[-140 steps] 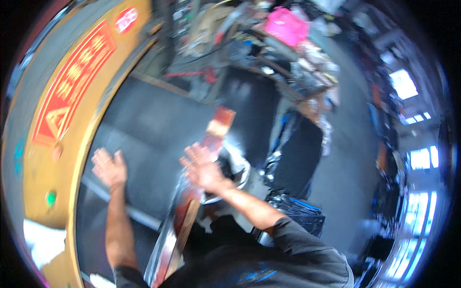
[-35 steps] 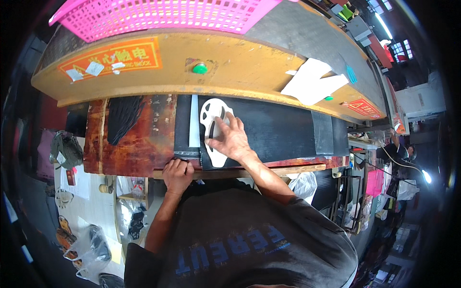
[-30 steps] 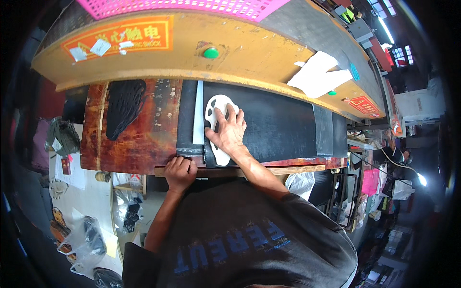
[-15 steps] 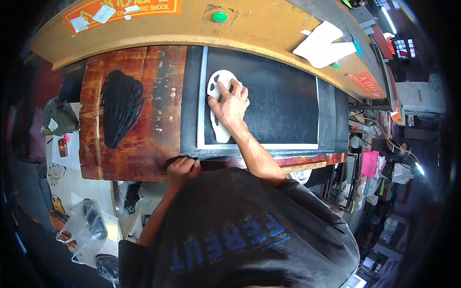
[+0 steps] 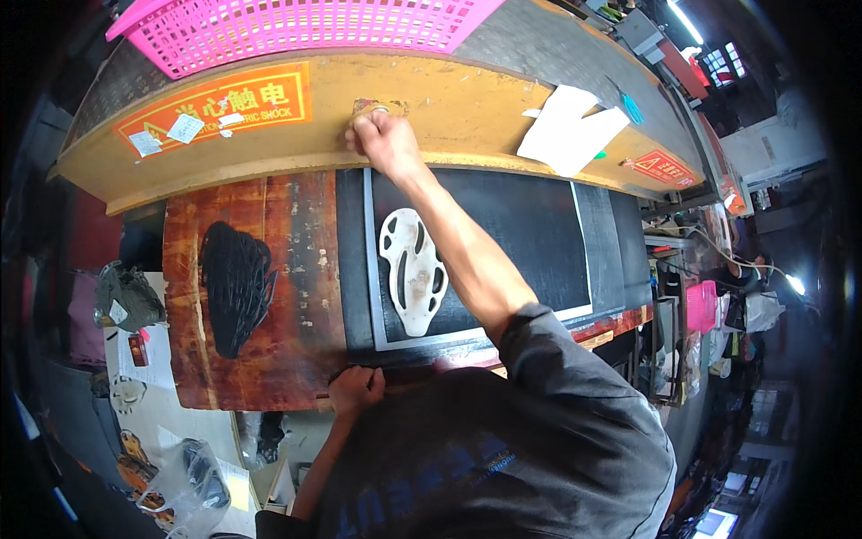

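Observation:
A white shoe-sole-shaped template (image 5: 417,278) with cut-out openings lies on a black, pale-framed panel (image 5: 512,238). My right hand (image 5: 384,142) is stretched past it to the yellow beam (image 5: 467,99). Its fingers are curled in a fist against the beam, covering the place of a green button. Beside the table's near edge rests my left hand (image 5: 356,391), its fingers curled, with nothing visible in them. To the left, a bundle of black strands (image 5: 235,287) lies on the reddish-brown board (image 5: 305,260).
A pink basket (image 5: 305,36) stands on the surface behind the beam. White paper (image 5: 570,130) hangs over the beam at right, near a second green button (image 5: 600,155). On the left side table are a dark bundle (image 5: 130,296) and a clear plastic bag (image 5: 189,490).
My right hand has let go of the white template and moved up to the beam. The template remains on the panel. The view has shifted, bringing the pink basket into sight.

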Demonstrator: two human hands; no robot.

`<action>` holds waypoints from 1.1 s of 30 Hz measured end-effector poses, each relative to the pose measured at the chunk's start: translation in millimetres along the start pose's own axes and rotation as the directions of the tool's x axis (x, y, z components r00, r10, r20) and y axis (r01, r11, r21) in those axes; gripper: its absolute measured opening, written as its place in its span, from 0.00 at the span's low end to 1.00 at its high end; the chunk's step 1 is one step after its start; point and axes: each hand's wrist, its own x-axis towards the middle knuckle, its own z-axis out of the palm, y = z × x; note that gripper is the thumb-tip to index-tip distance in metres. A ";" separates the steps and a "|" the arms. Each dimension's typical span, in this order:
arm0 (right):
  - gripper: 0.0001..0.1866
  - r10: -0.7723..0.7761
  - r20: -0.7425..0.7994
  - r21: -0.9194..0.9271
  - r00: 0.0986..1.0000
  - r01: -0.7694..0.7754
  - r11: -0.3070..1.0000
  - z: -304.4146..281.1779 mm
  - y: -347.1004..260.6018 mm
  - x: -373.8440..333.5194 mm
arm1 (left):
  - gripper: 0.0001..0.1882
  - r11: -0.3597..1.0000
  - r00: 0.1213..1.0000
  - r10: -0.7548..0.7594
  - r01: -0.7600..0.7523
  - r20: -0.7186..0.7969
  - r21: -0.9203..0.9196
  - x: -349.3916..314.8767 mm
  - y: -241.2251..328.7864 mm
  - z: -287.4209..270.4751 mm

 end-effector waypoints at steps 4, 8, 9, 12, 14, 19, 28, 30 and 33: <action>0.16 0.056 -0.028 -0.078 0.998 -0.058 0.995 -54.8 49.5 -49.7 | 0.17 0.984 0.988 -0.151 0.154 0.036 -0.095 3.1 4.3 -2.2; 0.13 0.138 -0.233 -0.096 0.963 -0.164 0.982 -143.9 78.8 -94.0 | 0.17 0.997 0.993 -0.041 0.034 -0.112 -0.064 22.1 1.3 -5.8; 0.13 0.176 -0.294 -0.068 0.939 -0.205 0.977 -161.2 83.1 -110.4 | 0.17 0.998 0.993 -0.027 0.021 -0.118 -0.050 29.4 -0.6 -6.6; 0.13 0.215 -0.425 -0.031 0.879 -0.252 0.967 -203.1 98.6 -170.3 | 0.17 0.996 0.990 0.001 -0.013 -0.144 -0.084 55.6 -7.9 -8.0; 0.12 0.236 -0.508 0.042 0.828 -0.250 0.967 -218.6 117.1 -208.5 | 0.16 0.993 0.989 0.018 -0.034 -0.148 -0.109 78.5 -15.4 -7.1; 0.12 0.321 -0.580 0.207 0.749 -0.245 0.947 -210.7 157.9 -221.9 | 0.14 0.977 0.989 0.056 -0.083 -0.140 -0.194 146.9 -35.0 0.5; 0.14 0.037 0.217 0.238 0.975 -0.090 0.967 -57.5 77.7 -65.3 | 0.17 0.999 0.991 -0.033 0.034 -0.130 0.007 262.4 -53.0 10.7; 0.14 -0.063 0.290 0.203 0.955 0.003 0.979 -26.3 55.3 -9.3 | 0.16 0.998 0.988 -0.037 0.045 -0.148 0.052 284.0 -59.5 15.5; 0.15 -0.155 0.081 0.209 0.985 0.135 0.969 1.0 58.0 -0.7 | 0.14 0.996 0.975 0.080 -0.070 -0.206 0.054 309.8 -66.7 22.7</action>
